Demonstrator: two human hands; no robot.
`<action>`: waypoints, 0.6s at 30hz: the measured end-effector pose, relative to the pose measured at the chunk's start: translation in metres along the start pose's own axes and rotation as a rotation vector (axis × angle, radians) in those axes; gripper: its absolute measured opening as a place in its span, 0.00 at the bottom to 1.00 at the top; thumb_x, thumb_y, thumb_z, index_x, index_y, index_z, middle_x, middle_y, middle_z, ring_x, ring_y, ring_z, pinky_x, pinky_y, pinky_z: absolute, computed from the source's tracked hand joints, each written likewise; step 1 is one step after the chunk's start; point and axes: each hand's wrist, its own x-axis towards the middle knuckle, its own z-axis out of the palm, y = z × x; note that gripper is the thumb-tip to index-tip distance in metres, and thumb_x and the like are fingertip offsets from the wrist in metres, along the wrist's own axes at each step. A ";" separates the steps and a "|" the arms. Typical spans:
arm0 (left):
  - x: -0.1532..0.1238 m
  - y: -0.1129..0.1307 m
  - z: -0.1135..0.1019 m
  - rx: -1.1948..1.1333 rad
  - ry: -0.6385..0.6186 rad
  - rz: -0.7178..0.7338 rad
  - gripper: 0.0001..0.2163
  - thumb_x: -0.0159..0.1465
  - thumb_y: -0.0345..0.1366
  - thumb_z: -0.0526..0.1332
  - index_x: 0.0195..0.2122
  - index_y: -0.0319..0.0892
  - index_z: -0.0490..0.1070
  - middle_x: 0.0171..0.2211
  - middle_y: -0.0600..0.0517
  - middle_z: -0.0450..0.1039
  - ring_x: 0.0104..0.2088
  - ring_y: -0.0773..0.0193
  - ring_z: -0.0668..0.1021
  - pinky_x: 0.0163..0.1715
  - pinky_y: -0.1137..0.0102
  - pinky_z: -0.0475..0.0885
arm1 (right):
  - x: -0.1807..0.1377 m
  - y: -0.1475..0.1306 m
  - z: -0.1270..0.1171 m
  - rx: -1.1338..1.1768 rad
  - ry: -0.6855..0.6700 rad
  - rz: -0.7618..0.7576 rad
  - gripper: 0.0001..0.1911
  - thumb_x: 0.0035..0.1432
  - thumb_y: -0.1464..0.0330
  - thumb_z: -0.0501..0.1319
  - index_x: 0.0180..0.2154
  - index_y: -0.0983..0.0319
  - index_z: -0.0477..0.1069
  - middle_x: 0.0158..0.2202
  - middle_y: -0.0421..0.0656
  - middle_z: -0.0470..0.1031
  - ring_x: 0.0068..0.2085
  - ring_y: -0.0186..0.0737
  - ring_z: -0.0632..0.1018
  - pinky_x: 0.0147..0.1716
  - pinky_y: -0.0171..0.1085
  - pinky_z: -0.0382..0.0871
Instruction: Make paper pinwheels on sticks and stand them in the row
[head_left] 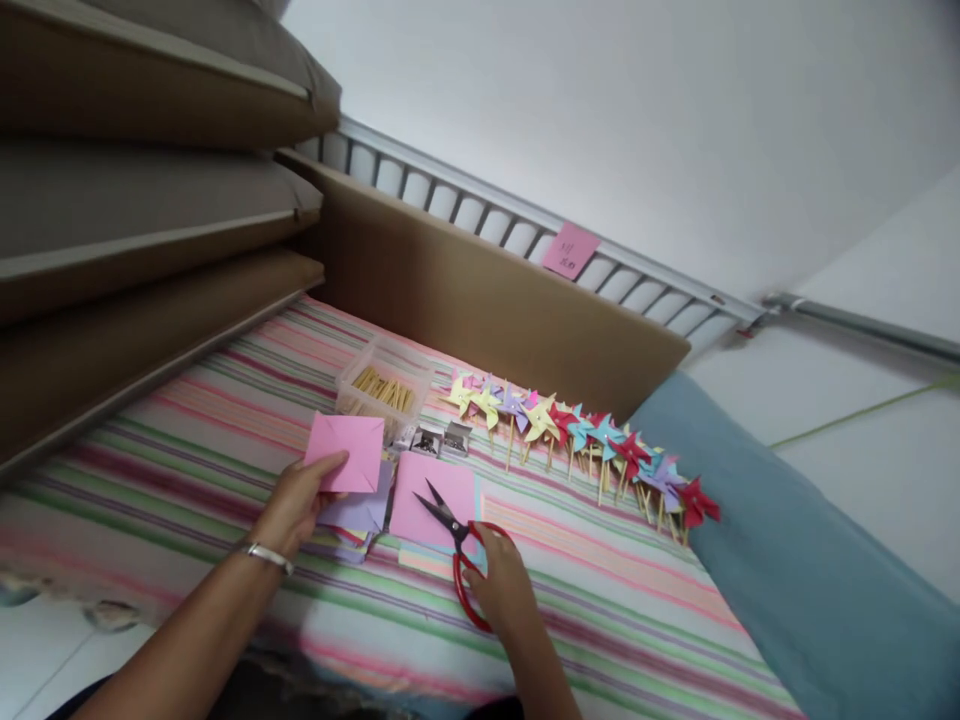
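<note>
Both forearms are seen bare, brought in from the lower edge. The left hand (296,505) is held just left of the flat sheet (442,490), wrist bent upward. Its thumb is laid over the lower edge of a folded square (346,450), which is pinched and raised; the fingers are hidden beneath. A bangle (268,557) is worn at that wrist. The right hand (501,585) is set at the sheet's near edge, back up. Its fingers are curled through the red loops of the scissors (452,530), whose blades are parted over the sheet.

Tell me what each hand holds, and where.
Left hand: pink paper, by its lower edge. Right hand: scissors, by their red handles.
</note>
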 end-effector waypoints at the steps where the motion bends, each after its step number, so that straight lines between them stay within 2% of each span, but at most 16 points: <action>1: 0.001 0.001 -0.002 -0.007 -0.015 -0.007 0.10 0.48 0.29 0.69 0.32 0.34 0.75 0.25 0.49 0.77 0.23 0.64 0.78 0.15 0.74 0.73 | 0.000 0.001 0.000 -0.010 0.005 -0.016 0.32 0.45 0.74 0.60 0.55 0.67 0.67 0.49 0.54 0.72 0.53 0.53 0.70 0.54 0.44 0.61; 6: 0.002 0.005 -0.014 -0.068 -0.067 -0.016 0.14 0.47 0.31 0.70 0.35 0.33 0.75 0.27 0.44 0.79 0.24 0.60 0.79 0.16 0.73 0.74 | -0.006 0.025 -0.013 0.118 0.133 -0.106 0.33 0.42 0.71 0.61 0.54 0.64 0.67 0.47 0.51 0.74 0.50 0.53 0.72 0.53 0.46 0.62; 8: 0.003 0.007 -0.017 -0.079 -0.074 -0.019 0.13 0.48 0.31 0.69 0.35 0.32 0.75 0.26 0.44 0.79 0.23 0.60 0.79 0.15 0.73 0.74 | -0.011 0.038 -0.017 0.289 0.221 -0.056 0.31 0.43 0.67 0.62 0.52 0.63 0.68 0.44 0.49 0.75 0.47 0.53 0.74 0.50 0.47 0.65; 10: 0.004 0.009 -0.019 -0.087 -0.078 -0.025 0.12 0.49 0.30 0.68 0.35 0.32 0.75 0.26 0.44 0.79 0.23 0.60 0.79 0.15 0.72 0.74 | -0.015 0.044 -0.018 0.576 0.249 0.054 0.32 0.44 0.62 0.64 0.53 0.62 0.66 0.33 0.44 0.76 0.35 0.46 0.77 0.39 0.43 0.70; 12: 0.004 0.011 -0.019 -0.089 -0.088 -0.032 0.11 0.50 0.29 0.68 0.35 0.32 0.76 0.26 0.44 0.79 0.23 0.60 0.79 0.16 0.72 0.74 | -0.018 0.035 -0.017 0.967 0.134 0.147 0.32 0.44 0.56 0.66 0.51 0.60 0.67 0.27 0.40 0.73 0.24 0.39 0.74 0.24 0.36 0.68; 14: 0.005 0.013 -0.019 -0.085 -0.100 -0.039 0.11 0.50 0.29 0.67 0.35 0.31 0.76 0.26 0.44 0.79 0.23 0.60 0.79 0.16 0.73 0.74 | -0.018 0.009 -0.018 1.329 -0.105 0.186 0.30 0.43 0.51 0.67 0.46 0.58 0.70 0.24 0.39 0.71 0.18 0.35 0.69 0.14 0.31 0.59; 15: 0.005 0.013 -0.018 -0.081 -0.105 -0.041 0.11 0.50 0.29 0.67 0.35 0.32 0.76 0.26 0.44 0.79 0.23 0.61 0.79 0.16 0.74 0.74 | -0.016 -0.008 -0.019 1.485 -0.204 0.151 0.29 0.42 0.51 0.67 0.46 0.57 0.70 0.23 0.39 0.71 0.17 0.34 0.68 0.12 0.30 0.55; 16: 0.005 0.014 -0.018 -0.077 -0.108 -0.041 0.11 0.50 0.29 0.67 0.35 0.32 0.75 0.26 0.44 0.79 0.23 0.61 0.79 0.16 0.74 0.74 | -0.015 -0.027 -0.022 1.628 -0.230 0.118 0.27 0.44 0.53 0.67 0.45 0.56 0.71 0.25 0.40 0.71 0.19 0.34 0.68 0.12 0.28 0.53; 18: 0.006 0.014 -0.017 -0.065 -0.113 -0.037 0.11 0.50 0.30 0.68 0.35 0.32 0.75 0.26 0.45 0.79 0.23 0.61 0.79 0.16 0.74 0.73 | -0.013 -0.064 -0.028 1.811 -0.337 0.100 0.18 0.47 0.60 0.67 0.41 0.56 0.72 0.31 0.43 0.72 0.24 0.33 0.70 0.16 0.28 0.58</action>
